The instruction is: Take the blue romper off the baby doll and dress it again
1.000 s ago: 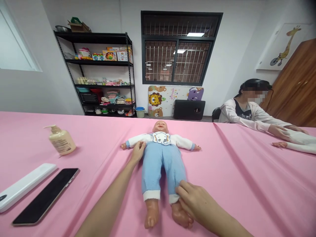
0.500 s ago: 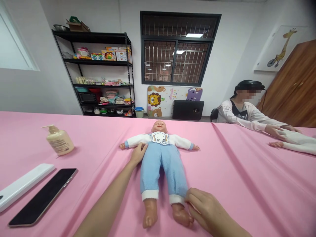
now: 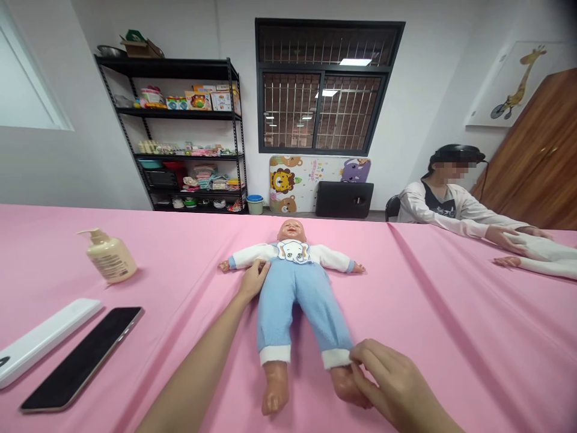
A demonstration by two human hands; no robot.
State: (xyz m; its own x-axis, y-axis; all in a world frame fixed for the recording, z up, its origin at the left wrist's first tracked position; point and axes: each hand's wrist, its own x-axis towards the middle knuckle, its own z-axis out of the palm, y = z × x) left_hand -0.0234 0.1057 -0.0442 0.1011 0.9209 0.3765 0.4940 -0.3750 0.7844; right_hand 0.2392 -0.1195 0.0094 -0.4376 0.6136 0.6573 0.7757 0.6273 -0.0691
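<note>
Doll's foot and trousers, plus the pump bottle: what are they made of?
The foot looks like moulded vinyl or soft plastic: smooth, slight sheen, cast toes. The trousers look like fuzzy knit fleece: matte, with a soft nap; fibre unclear. The pump bottle looks like glossy cream plastic, going by its highlights; exact plastic unclear.

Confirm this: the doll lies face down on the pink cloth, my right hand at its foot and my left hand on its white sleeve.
Not right: the doll lies face up, not face down, as the head view shows. The rest stands: it is on the pink cloth, the right hand at its foot, the left hand on its white sleeve.
</note>
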